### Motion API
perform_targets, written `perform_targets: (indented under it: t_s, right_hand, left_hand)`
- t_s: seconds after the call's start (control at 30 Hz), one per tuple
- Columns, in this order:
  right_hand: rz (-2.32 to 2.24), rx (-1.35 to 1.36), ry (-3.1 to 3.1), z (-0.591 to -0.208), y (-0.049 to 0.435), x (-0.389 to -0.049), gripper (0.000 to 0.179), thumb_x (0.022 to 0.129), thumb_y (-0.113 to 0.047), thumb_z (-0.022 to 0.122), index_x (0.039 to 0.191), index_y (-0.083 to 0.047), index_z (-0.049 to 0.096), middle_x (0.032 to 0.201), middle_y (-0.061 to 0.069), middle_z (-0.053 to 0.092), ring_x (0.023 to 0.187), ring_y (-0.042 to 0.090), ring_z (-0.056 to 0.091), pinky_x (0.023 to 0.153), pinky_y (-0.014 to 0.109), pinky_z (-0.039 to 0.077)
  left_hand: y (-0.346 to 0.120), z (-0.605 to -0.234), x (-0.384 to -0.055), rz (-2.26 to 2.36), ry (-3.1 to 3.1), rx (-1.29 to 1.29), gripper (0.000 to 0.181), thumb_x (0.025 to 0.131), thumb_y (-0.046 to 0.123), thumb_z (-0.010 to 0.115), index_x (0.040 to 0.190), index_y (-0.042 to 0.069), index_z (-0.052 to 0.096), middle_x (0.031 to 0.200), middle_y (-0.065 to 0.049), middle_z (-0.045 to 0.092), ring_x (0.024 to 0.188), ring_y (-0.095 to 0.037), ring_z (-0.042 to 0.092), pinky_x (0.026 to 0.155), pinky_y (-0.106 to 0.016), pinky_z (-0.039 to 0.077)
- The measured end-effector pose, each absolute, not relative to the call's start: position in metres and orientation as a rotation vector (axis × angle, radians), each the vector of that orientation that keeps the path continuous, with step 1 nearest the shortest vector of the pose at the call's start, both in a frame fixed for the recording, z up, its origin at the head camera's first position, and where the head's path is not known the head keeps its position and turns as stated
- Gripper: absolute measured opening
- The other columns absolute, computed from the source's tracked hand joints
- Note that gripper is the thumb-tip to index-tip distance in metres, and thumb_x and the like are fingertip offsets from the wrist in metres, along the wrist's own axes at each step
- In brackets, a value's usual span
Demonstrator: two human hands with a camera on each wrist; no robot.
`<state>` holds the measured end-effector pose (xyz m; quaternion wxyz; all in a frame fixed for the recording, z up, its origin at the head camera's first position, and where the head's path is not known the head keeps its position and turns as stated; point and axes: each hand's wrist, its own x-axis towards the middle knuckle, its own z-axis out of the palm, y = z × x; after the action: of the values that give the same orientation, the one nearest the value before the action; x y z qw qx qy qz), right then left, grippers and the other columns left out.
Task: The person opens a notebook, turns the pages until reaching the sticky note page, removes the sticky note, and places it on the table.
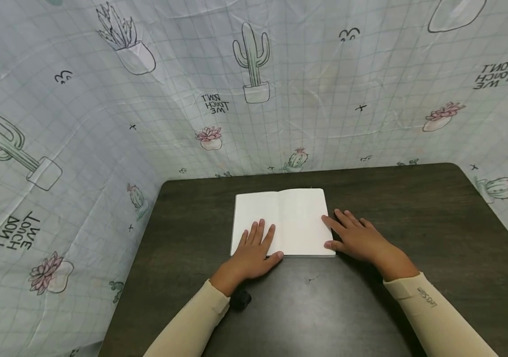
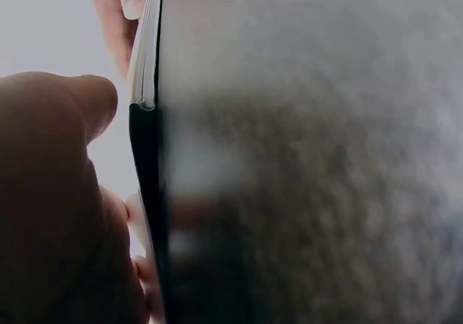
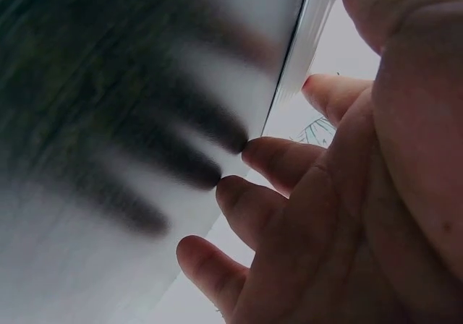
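An open notebook [image 1: 305,223] with blank white pages lies on the dark table. My left hand [image 1: 254,253] rests on the lower part of its left page, fingers straight and a little spread, the thumb out along the bottom edge. At the right edge is my right hand [image 1: 361,240], its thumb and index fingertip right at the page edge and the other fingers stretched over the table. The left wrist view shows the notebook's dark cover and page block [image 2: 148,56] edge-on. In the right wrist view several fingertips [image 3: 235,186] meet their reflections on the tabletop.
The dark wood-grain table [image 1: 191,223] has a glossy patch near its front. A pale curtain [image 1: 307,74] printed with cacti and mirrored lettering hangs behind it and at both sides. A small black object [image 1: 240,300] sits at my left wrist.
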<state>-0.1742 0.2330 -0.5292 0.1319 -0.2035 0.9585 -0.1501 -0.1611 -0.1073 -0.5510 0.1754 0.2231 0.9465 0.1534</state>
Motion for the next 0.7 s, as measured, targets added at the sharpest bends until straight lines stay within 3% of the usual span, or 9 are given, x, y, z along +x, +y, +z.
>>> perform_targets:
  t_s: [0.7]
  right_hand:
    - [-0.394, -0.603, 2.833, -0.526, 0.24, -0.171, 0.081, 0.107, -0.055, 0.063, 0.17, -0.013, 0.036, 0.174, 0.031, 0.026, 0.159, 0.055, 0.026, 0.119, 0.08, 0.024]
  left_hand:
    - [-0.089, -0.545, -0.167, 0.189, 2.803, 0.773, 0.088, 0.109, 0.074, 0.03, 0.176, 0.024, 0.002, 0.182, -0.007, -0.012, 0.168, -0.026, -0.013, 0.134, -0.056, -0.003]
